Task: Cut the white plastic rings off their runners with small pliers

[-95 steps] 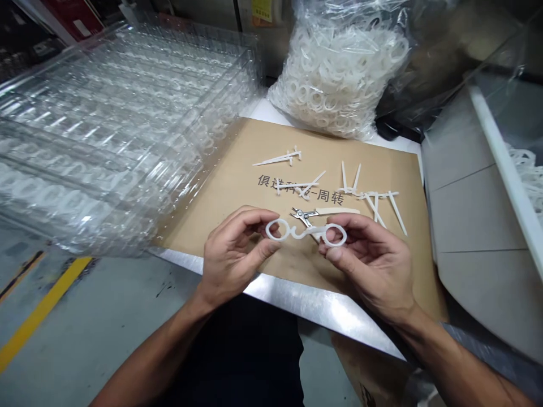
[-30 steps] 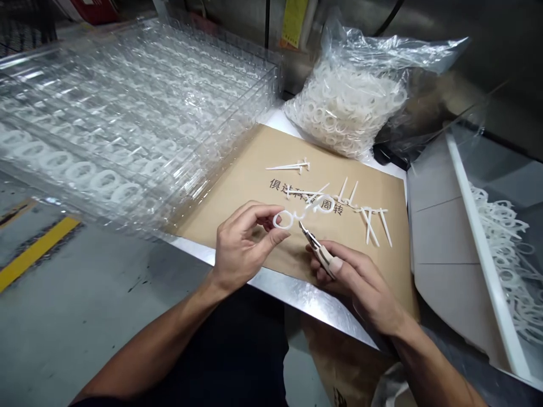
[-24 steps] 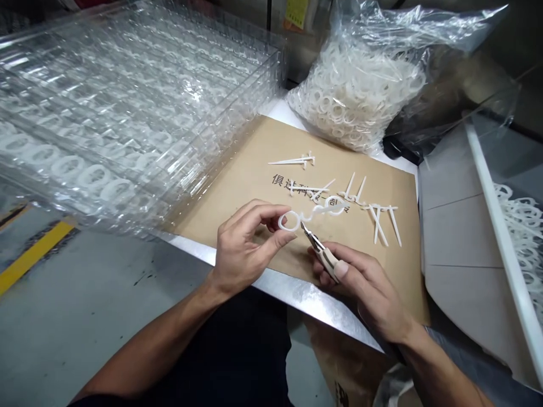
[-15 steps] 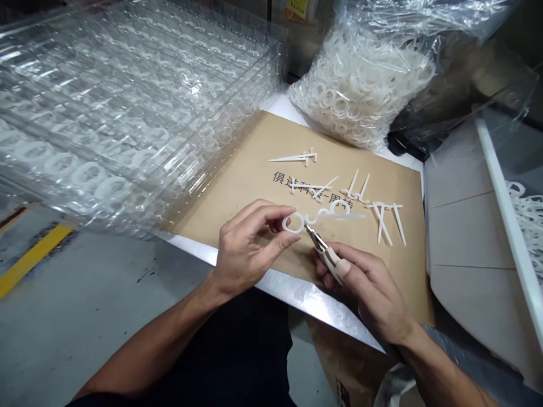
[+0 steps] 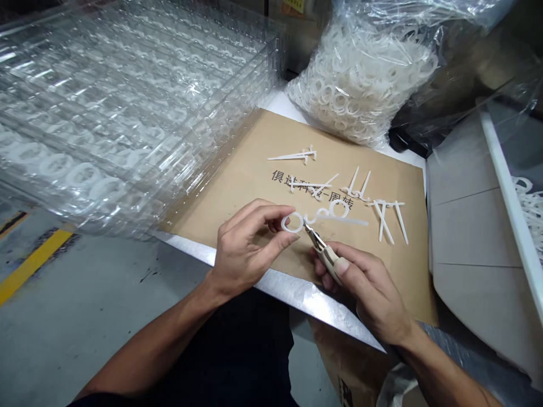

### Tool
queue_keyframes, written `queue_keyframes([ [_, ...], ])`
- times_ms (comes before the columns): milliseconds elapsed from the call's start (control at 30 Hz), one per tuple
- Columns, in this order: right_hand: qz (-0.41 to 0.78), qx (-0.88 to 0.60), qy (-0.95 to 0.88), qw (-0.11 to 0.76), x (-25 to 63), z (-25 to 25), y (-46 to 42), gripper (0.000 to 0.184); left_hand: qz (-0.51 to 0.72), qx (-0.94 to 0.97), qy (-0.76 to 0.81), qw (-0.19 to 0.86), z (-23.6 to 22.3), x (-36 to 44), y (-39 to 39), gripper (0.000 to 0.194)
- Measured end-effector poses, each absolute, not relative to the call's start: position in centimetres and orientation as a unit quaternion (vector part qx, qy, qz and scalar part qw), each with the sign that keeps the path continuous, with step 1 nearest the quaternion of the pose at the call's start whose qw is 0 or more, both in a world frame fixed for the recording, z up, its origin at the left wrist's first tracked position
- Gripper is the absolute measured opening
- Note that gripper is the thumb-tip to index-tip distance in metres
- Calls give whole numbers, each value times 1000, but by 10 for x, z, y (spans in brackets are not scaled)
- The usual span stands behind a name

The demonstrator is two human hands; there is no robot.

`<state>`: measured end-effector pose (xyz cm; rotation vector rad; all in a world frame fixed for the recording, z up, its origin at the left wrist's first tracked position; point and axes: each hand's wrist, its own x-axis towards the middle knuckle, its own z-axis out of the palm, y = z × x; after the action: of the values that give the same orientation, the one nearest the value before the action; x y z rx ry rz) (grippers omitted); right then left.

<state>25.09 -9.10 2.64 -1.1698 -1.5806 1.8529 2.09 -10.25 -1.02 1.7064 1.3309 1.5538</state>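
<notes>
Just between left fingers (image 5: 268,211), plastic frame (image 5: 283,224)

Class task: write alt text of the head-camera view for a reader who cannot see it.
Over a cardboard sheet, the left hand pinches a white plastic glasses-shaped piece while the right hand holds small cream-handled cutters at it. Loose white plastic strips lie nearby, beside stacked clear trays and a bag of white rings.
</notes>
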Motion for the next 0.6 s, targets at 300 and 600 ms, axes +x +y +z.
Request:
queue_keyframes([
  [300, 646, -432, -596, 205, 252, 27, -92, 38, 564, 625, 485, 238, -10, 21, -103, 27],
  [600, 560, -432, -683, 181, 251, 31, -91, 42, 557, 627, 486, 245, -8, 21, -101, 24],
])
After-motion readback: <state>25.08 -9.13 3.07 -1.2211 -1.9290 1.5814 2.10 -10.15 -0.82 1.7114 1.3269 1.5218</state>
